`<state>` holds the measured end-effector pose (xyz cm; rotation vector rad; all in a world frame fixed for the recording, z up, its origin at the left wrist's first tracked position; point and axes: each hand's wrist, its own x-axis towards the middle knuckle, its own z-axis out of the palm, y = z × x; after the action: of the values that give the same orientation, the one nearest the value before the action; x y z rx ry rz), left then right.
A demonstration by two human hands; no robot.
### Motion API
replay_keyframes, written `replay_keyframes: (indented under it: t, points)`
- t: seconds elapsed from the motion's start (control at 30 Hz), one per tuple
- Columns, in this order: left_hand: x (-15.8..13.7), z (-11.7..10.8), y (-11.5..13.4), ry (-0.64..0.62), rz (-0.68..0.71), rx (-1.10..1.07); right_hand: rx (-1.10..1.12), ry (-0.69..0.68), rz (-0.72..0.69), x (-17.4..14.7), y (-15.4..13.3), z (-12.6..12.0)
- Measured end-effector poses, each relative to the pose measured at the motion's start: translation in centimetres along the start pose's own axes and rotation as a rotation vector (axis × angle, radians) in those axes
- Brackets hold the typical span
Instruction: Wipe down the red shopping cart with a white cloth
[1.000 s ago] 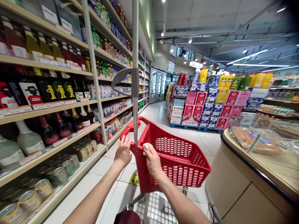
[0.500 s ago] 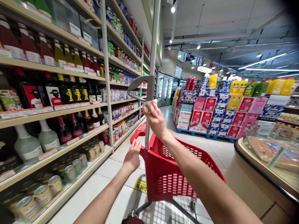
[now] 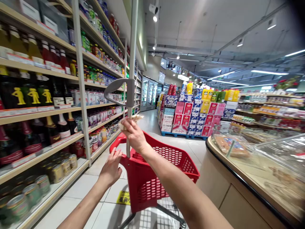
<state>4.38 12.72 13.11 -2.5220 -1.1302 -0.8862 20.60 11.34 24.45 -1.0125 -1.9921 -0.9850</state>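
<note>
A red plastic shopping cart with perforated basket walls stands right in front of me. From it rises a metal pole that carries a grey looped handle. My right hand is closed round a whitish cloth, pressed against the pole just below the grey loop. Part of the cloth hides behind my fingers. Lower and to the left, my left hand grips the corner of the cart's red handle, fingers over its top and thumb lower down.
Shelves of bottles and cans line the left. Ahead, stacked drink boxes stand on a blue pallet. A curved counter with clear covers borders the right. A yellow floor sticker lies beside the cart.
The view has turned right, so cart and shelves sit further left. My right hand has slid lower on the pole with the cloth, leaving a wider gap below the grey loop.
</note>
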Motion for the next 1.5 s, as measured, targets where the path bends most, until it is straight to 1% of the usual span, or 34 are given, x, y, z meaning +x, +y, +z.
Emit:
replay_keyframes:
  t: [0.1, 0.17, 0.2, 0.23, 0.3, 0.33, 0.37, 0.4, 0.47, 0.53, 0.6, 0.63, 0.77, 0.8, 0.83, 0.9, 0.97, 1.0, 1.03, 1.07, 1.1, 1.2, 1.27, 1.33, 1.4, 1.47, 1.5]
  points:
    - [0.1, 0.5, -0.4, 0.010, -0.008, 0.006, -0.018, -0.123, -0.150, -3.5, -1.8, 1.1]
    - [0.1, 0.8, -0.5, 0.011, -0.014, 0.015, -0.011, -0.172, -0.201, -4.6, -2.5, 1.4]
    - [0.1, 0.9, -0.5, 0.010, -0.008, 0.021, -0.014, -0.164, -0.178, -4.2, -2.3, 1.3]
    - [0.1, 0.9, -0.4, 0.010, -0.002, 0.026, -0.023, -0.134, -0.125, -3.2, -1.9, 1.0]
    - [0.0, 0.7, -0.2, 0.007, 0.013, 0.030, -0.039, -0.035, 0.014, -0.4, -0.6, 0.2]
    - [0.0, 0.5, 0.0, 0.003, 0.017, 0.029, -0.031, 0.003, 0.050, 0.8, 0.1, -0.2]
    - [-0.1, 0.3, 0.1, -0.004, 0.015, 0.026, -0.007, 0.018, 0.046, 1.4, 0.5, -0.4]
    - [-0.1, 0.1, 0.2, -0.015, 0.009, 0.021, 0.028, 0.008, 0.003, 1.2, 0.7, -0.4]
    - [-0.3, -0.3, 0.5, -0.042, -0.011, 0.008, 0.110, -0.043, -0.133, -1.1, 0.1, 0.3]
    - [-0.5, -0.5, 0.6, -0.064, -0.034, -0.012, 0.170, -0.098, -0.215, -4.9, -1.4, 1.6]
    - [-0.6, -0.7, 0.8, -0.075, -0.045, -0.034, 0.202, -0.109, -0.163, -8.2, -2.9, 2.7]
    - [-0.7, -0.7, 0.8, -0.078, -0.045, -0.045, 0.212, -0.107, -0.131, -9.2, -3.5, 3.2]
    - [-0.9, -0.6, 0.8, -0.096, -0.042, -0.091, 0.219, -0.094, -0.030, -10.9, -5.1, 4.1]
    - [-0.9, -0.5, 0.8, -0.103, -0.044, -0.100, 0.212, -0.095, 0.004, -11.8, -5.6, 4.4]
    - [-0.9, -0.5, 0.7, -0.107, -0.045, -0.107, 0.206, -0.104, 0.039, -13.1, -6.4, 4.7]
    - [-1.0, -0.5, 0.6, -0.103, -0.050, -0.111, 0.201, -0.144, 0.103, -17.0, -8.3, 5.6]
    - [-1.0, -0.5, 0.4, -0.101, -0.053, -0.102, 0.221, -0.214, 0.116, -21.0, -10.4, 6.3]
    - [-1.0, -0.5, 0.4, -0.102, -0.054, -0.094, 0.236, -0.228, 0.115, -22.5, -11.1, 6.5]
    - [-1.1, -0.5, 0.4, -0.103, -0.054, -0.084, 0.250, -0.234, 0.113, -23.3, -11.5, 6.6]
    - [-1.1, -0.5, 0.4, -0.103, -0.050, -0.077, 0.260, -0.227, 0.115, -23.3, -11.5, 6.5]
    - [-1.1, -0.5, 0.4, -0.099, -0.044, -0.071, 0.264, -0.211, 0.120, -22.7, -11.1, 6.3]
    - [-1.0, -0.3, 0.4, -0.072, -0.031, -0.061, 0.237, -0.139, 0.167, -18.6, -8.8, 5.5]
    - [-0.9, -0.2, 0.3, -0.056, -0.030, -0.048, 0.220, -0.105, 0.189, -17.0, -7.8, 5.2]
    - [-0.8, -0.2, 0.1, -0.060, -0.026, -0.027, 0.221, -0.105, 0.178, -17.8, -8.0, 5.2]
    - [-0.7, -0.3, -0.1, -0.076, -0.020, -0.002, 0.234, -0.127, 0.155, -20.0, -9.0, 5.0]
    - [-0.6, -0.4, -0.3, -0.092, -0.011, 0.022, 0.237, -0.128, 0.163, -21.8, -9.8, 4.3]
    - [-0.6, -0.4, -0.3, -0.092, -0.010, 0.037, 0.231, -0.115, 0.183, -22.0, -9.7, 3.8]
